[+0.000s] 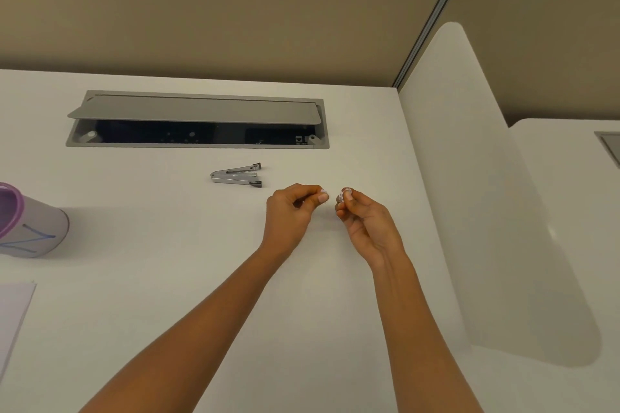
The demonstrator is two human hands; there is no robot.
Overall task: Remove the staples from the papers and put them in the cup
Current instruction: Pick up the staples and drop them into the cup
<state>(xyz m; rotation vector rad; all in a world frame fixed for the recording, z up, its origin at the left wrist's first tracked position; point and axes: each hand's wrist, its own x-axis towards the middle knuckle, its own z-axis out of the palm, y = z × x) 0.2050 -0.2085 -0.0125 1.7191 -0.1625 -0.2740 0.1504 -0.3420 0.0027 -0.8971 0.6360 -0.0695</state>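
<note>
I am looking at a white desk (167, 278). A metal staple remover (236, 175) lies near its middle, just in front of a grey cable hatch (198, 145) set into the top, with the lid (194, 109) propped up. A purple-rimmed cup (37, 228) sits at the left edge. A sheet of paper (13, 312) lies nearer me.

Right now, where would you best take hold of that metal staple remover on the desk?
Probably from above, pinching across its two splayed arms near the middle: the staple remover lies flat, hinge to the left, black tips spread to the right.
</note>
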